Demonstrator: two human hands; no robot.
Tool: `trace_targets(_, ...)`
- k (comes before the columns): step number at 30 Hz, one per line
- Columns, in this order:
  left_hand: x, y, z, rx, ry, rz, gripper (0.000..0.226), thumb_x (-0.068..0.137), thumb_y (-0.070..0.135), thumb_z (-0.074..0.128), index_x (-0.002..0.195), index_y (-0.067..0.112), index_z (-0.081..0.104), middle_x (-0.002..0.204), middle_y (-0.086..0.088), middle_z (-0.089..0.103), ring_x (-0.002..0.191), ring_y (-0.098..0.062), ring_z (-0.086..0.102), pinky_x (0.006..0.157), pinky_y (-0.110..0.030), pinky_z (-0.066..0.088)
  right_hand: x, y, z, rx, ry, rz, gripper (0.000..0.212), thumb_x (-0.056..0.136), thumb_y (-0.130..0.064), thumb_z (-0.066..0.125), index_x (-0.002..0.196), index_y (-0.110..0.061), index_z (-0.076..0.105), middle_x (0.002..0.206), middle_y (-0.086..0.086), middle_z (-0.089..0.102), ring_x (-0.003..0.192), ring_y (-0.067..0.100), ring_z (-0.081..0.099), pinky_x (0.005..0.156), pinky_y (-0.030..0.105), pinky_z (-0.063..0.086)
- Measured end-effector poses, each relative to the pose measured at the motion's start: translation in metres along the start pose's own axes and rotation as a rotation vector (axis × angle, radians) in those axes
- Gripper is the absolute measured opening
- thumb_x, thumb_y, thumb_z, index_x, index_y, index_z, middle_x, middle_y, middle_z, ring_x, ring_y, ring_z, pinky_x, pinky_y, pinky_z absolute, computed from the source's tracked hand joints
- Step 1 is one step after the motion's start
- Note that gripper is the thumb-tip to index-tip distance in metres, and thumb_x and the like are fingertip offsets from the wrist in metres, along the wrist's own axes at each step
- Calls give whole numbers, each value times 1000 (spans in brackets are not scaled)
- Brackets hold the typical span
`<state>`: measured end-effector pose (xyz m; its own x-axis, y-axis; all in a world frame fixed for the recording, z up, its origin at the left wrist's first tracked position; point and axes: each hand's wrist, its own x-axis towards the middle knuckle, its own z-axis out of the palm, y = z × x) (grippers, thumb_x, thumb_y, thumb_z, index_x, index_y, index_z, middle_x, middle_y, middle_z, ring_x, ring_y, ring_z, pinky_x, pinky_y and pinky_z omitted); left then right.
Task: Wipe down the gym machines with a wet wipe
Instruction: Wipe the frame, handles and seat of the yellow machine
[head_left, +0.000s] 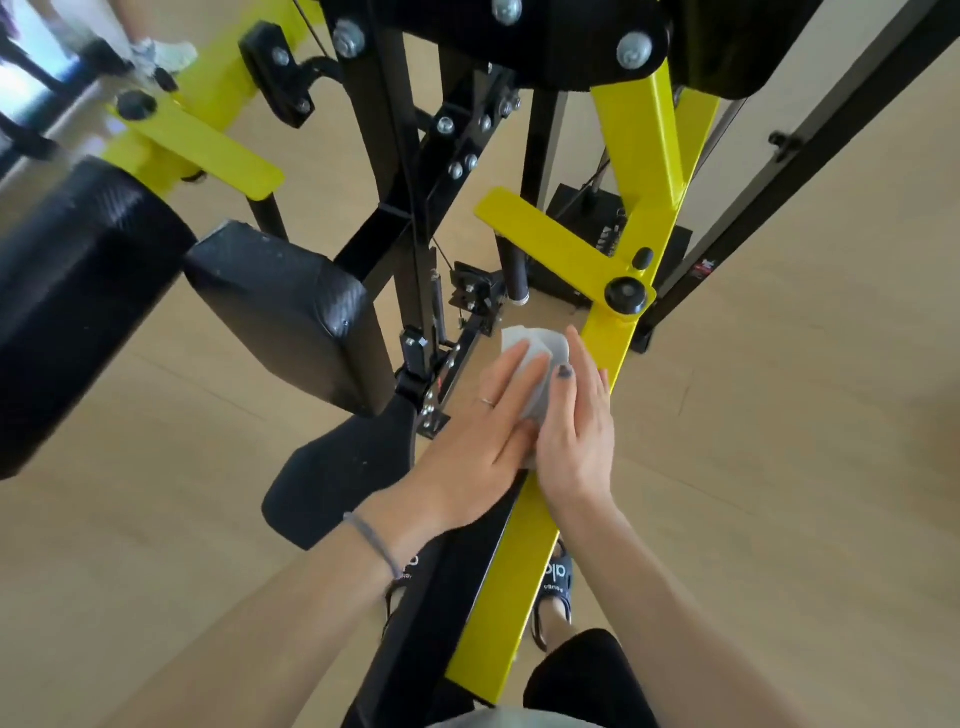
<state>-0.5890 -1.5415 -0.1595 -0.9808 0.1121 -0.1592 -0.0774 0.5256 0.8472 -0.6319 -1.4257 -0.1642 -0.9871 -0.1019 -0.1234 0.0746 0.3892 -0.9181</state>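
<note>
I take the yellow bar (524, 551) as my landmark: well off to its left I see the black pads (280, 312), and closer in, my left hand (483, 441) lies flat, fingers (511, 371) straight and together, pressing the white wet wipe (535, 358) against the bar's left side. My right hand (574, 436) rests on the bar itself, fingers extended and closed over the wipe, which sits sandwiched between both palms below the bar's black knob (626, 295).
</note>
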Motion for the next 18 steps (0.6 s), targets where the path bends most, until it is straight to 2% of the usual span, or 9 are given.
trace_targets(3, 48, -2, -11, -126, -25, -33, 37, 106, 43, 36, 140, 30, 45, 143, 1, 46, 134, -18, 47, 110, -36, 43, -4, -13, 9, 110, 92, 124, 56, 102, -53, 27, 156, -38, 36, 160, -12, 39, 151, 6, 28, 125, 46, 25)
trace_targets(5, 76, -4, -17, -283, -40, -160, 29, 100, 41, 37, 104, 23, 58, 105, -3, 62, 106, -29, 61, 96, -51, 50, -7, -19, 15, 177, 138, 199, 55, 105, -54, 30, 158, -40, 31, 161, -11, 39, 150, 11, 33, 124, 40, 30)
trace_targets(6, 81, -6, -18, -370, -38, -201, 29, 97, 39, 39, 100, 18, 59, 98, -5, 63, 100, -29, 62, 94, -54, 49, -9, -23, 18, 200, 154, 210, 52, 107, -51, 31, 159, -40, 30, 161, -11, 39, 149, 10, 34, 123, 36, 31)
trace_targets(8, 72, -8, -18, -451, -13, -157, 28, 99, 35, 40, 108, 20, 62, 102, -1, 65, 100, -21, 62, 97, -51, 49, -17, -26, 23, 198, 179, 201, 50, 110, -43, 32, 160, -38, 28, 162, -13, 36, 149, 6, 32, 120, 26, 29)
trace_targets(10, 47, -13, -12, -424, 7, 6, 32, 107, 31, 38, 135, 27, 53, 131, 0, 58, 123, -16, 55, 108, -44, 44, -23, -29, 29, 173, 202, 196, 51, 109, -41, 33, 160, -37, 27, 163, -16, 33, 149, 2, 30, 119, 21, 27)
trace_targets(12, 18, -22, -5, -241, -8, 114, 49, 109, 33, 34, 157, 28, 25, 164, -3, 25, 150, -12, 23, 123, -33, 25, -26, -30, 33, 158, 226, 189, 57, 104, -46, 33, 160, -39, 26, 163, -17, 33, 148, 1, 32, 123, 29, 29)
trace_targets(14, 7, -29, 0, -175, -46, 153, 60, 108, 39, 30, 160, 30, 1, 169, 7, -2, 153, 0, -1, 123, -19, 11, -25, -30, 36, 118, 246, 178, 61, 101, -51, 31, 160, -39, 25, 163, -15, 33, 148, 2, 33, 123, 34, 30)
trace_targets(16, 21, -28, -3, -328, -52, 116, 54, 107, 42, 31, 158, 33, 18, 165, 3, 19, 151, -6, 20, 122, -25, 25, -24, -32, 37, 66, 245, 176, 60, 102, -50, 29, 161, -38, 23, 165, -14, 31, 149, 3, 30, 124, 34, 28)
trace_targets(18, 50, -28, -9, -513, -45, 34, 34, 104, 35, 38, 130, 23, 55, 125, -1, 58, 117, -10, 56, 103, -38, 46, -23, -33, 37, 19, 236, 175, 57, 106, -45, 28, 162, -36, 20, 166, -13, 27, 152, 3, 24, 126, 33, 24)
